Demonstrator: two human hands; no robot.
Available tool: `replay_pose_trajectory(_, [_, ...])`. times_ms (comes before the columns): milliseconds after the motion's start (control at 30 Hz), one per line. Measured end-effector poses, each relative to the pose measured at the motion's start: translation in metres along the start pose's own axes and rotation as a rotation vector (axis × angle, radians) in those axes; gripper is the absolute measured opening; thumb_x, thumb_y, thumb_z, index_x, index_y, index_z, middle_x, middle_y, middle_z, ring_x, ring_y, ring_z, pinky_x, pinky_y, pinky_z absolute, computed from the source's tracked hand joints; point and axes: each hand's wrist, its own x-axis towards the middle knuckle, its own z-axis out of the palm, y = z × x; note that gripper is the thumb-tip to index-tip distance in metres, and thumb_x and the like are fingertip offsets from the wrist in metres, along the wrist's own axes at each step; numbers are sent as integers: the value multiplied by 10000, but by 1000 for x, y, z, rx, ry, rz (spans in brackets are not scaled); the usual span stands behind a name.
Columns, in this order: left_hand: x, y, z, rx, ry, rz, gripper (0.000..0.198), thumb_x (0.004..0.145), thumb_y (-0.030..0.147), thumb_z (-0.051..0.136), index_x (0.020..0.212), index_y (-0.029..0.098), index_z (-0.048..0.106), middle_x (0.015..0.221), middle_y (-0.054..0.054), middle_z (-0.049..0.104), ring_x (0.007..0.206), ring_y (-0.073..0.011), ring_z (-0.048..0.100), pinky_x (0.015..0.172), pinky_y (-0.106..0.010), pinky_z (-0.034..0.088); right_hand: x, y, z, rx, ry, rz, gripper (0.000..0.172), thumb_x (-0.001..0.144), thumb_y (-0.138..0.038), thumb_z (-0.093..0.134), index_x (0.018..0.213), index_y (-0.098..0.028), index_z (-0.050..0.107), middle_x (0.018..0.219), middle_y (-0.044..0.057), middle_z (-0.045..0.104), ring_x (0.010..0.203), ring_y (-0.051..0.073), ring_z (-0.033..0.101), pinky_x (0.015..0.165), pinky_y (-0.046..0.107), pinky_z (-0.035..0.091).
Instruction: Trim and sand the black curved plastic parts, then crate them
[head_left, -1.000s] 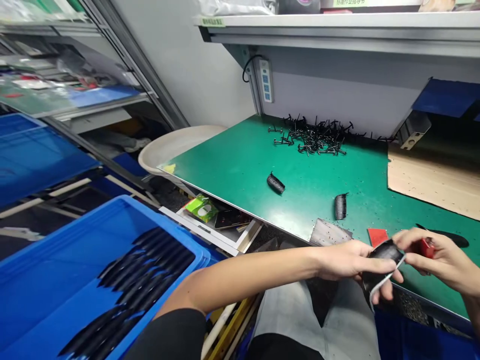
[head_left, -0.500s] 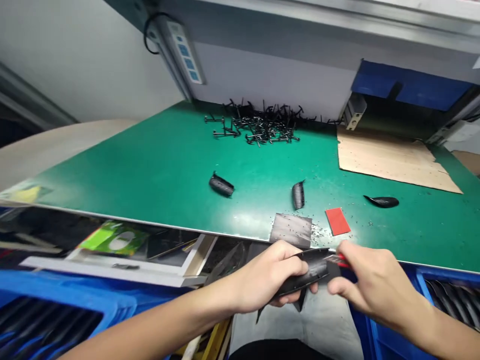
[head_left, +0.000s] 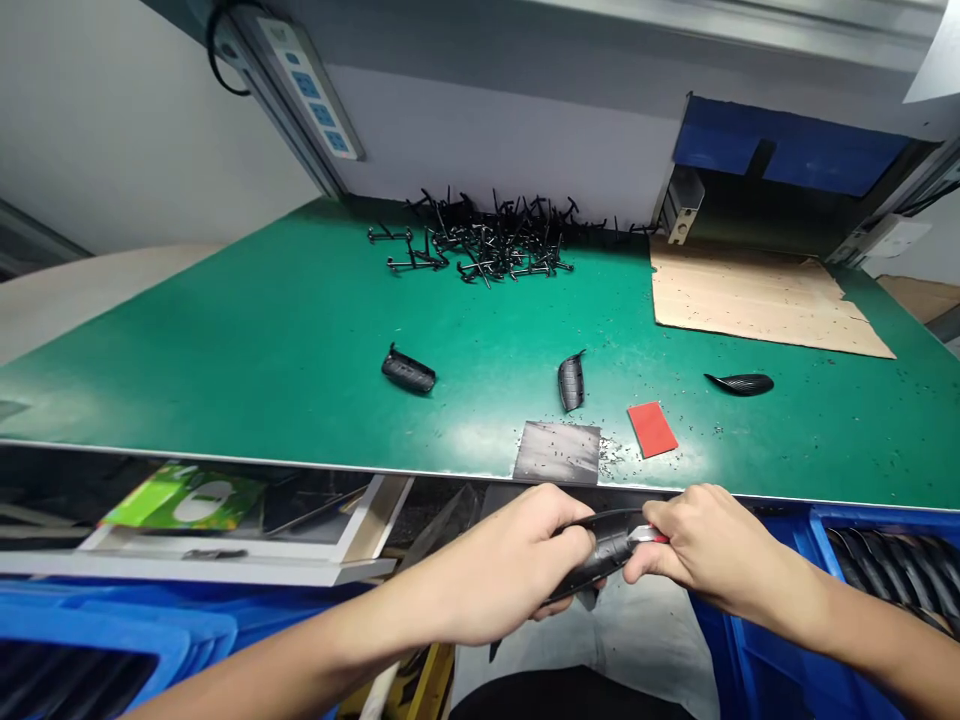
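Observation:
My left hand [head_left: 536, 560] is closed around a curved black plastic piece [head_left: 611, 548], thumb on top, just in front of the table edge. My right hand [head_left: 705, 545] grips a small red-handled cutting tool [head_left: 643, 535]. Its metal tip rests at the piece's right end; most of the handle is hidden in my fingers, so its exact kind is unclear. On the table beyond lie smaller curved black parts, one at the left [head_left: 409, 370], one in the middle [head_left: 571, 381] and one at the right [head_left: 741, 384].
A pile of black T-shaped parts [head_left: 495, 240] lies at the back of the green table [head_left: 247, 320]. Nearer are a grey sheet [head_left: 559, 452], a red pad [head_left: 652, 430] and black scraps. Cardboard [head_left: 765, 300] lies right. Blue crates [head_left: 795, 530] and an open drawer [head_left: 315, 570] sit below.
My right hand has shifted slightly left, bringing the tool further over the black piece's end. The view has also turned a little, so the table things appear further left.

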Motion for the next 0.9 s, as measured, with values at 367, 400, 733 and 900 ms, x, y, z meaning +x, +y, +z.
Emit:
replay_pose_trajectory(367, [33,44,8,179,-139,39,223,846,290,403,650,183,418,562,34,421,498,-97,337,468,-247,255,-24,43,-17,1311,-110,286,438,833,-515,738,1050,-144,651,804,21,655,671,128,557,607,233,412])
replay_pose_trajectory(400, [39,49,10,204,-152,54,206,834,274,403,648,185,409,559,38,404,496,-97,323,470,-251,250,-24,43,-16,1367,-97,289,403,827,-479,750,1028,-145,647,808,23,662,663,123,560,598,228,412])
replay_pose_trajectory(733, [69,80,25,384,-140,152,222,835,280,406,639,179,431,609,5,437,580,-128,393,534,-254,273,-70,73,-30,1418,36,475,374,860,-445,726,1052,-169,561,603,-19,653,420,72,419,411,173,272])
replay_pose_trajectory(900, [98,94,27,535,-208,264,209,856,271,436,736,167,572,630,11,486,593,-135,424,577,-264,305,-70,85,-28,1264,174,441,319,792,-424,749,904,-146,639,654,8,647,569,123,569,524,215,413])
